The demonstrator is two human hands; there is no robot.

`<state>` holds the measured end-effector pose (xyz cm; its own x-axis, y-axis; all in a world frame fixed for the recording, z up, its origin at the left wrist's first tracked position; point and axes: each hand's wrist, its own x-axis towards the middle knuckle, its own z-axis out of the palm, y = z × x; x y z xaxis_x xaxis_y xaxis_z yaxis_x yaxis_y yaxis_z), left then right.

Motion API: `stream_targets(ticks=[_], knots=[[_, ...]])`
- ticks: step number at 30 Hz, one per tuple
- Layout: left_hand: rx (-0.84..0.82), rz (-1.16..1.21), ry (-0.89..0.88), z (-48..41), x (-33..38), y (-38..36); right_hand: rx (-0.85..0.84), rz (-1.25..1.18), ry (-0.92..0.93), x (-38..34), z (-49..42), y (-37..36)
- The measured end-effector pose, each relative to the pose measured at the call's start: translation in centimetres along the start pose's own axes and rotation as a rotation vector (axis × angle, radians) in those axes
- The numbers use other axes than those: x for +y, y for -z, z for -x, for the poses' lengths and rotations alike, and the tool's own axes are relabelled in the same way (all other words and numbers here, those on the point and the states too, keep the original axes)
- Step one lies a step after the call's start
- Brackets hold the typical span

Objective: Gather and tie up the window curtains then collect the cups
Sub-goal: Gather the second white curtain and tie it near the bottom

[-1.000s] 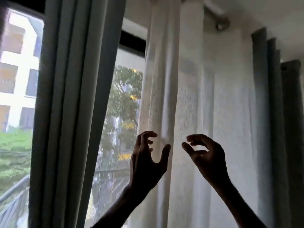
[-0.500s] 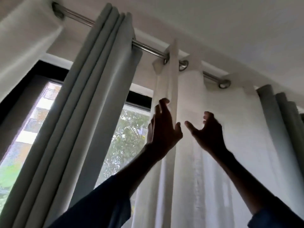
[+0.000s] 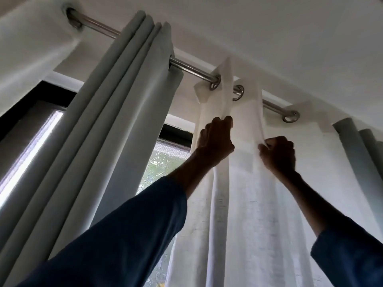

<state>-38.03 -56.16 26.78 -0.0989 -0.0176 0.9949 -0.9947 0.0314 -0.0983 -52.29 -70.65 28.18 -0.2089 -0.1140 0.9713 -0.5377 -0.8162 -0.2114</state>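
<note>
White sheer curtain, hung by metal eyelets from a curtain rod just beneath the ceiling, shown in the middle of the scene; its upper part is held in two places, each just below the heading band. One vertical fold is pinched by the curled fingers of the left hand; a neighbouring fold to the right is pinched between thumb and fingers of the right hand; the two hands are held near one another but apart.

The gathering step is judged to be in hand, at its early part; no tie is seen, and the cups are not in view. The next move is judged to require that the two folds be brought together, so that the eyelets are slid along the rod and the cloth is bunched.

The sheer cloth is thin, loosely woven and translucent; the rod is smooth, round, brushed metal. A heavier, opaque left grey curtain hangs in deep tubular pleats; a right grey curtain is similarly bunched; foliage is visible through the window; dark blue sleeves cover both forearms.
</note>
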Motion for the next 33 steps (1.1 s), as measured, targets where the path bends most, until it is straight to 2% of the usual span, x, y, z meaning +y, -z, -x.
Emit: stream_targets(ticks=[8, 12, 16, 21, 28, 33], knots=[[-0.071, 0.369, 0.003, -1.9, 5.4, -3.4, 0.071, 0.028, -0.195, 8.2, -1.2, 4.7], [-0.141, 0.483, 0.019, -3.0, 7.0, -5.7, 0.069, 0.033, -0.093, 7.9, -0.4, 5.5], [-0.109, 0.441, 0.063, -2.5, 3.0, -6.5, 0.105, 0.061, 0.097, 5.9, 1.1, 5.4], [-0.008, 0.282, 0.213, -1.0, -3.7, -2.7, 0.092, 0.054, 0.171, -0.1, 2.0, 4.5], [-0.003, 0.192, -0.008, -2.4, -2.9, 2.7, 0.084, 0.02, 0.34, -9.9, 2.3, 2.9], [-0.092, 0.203, -0.057, -2.2, -1.4, 2.8, 0.041, -0.057, 0.29, -7.8, 3.1, 3.0]])
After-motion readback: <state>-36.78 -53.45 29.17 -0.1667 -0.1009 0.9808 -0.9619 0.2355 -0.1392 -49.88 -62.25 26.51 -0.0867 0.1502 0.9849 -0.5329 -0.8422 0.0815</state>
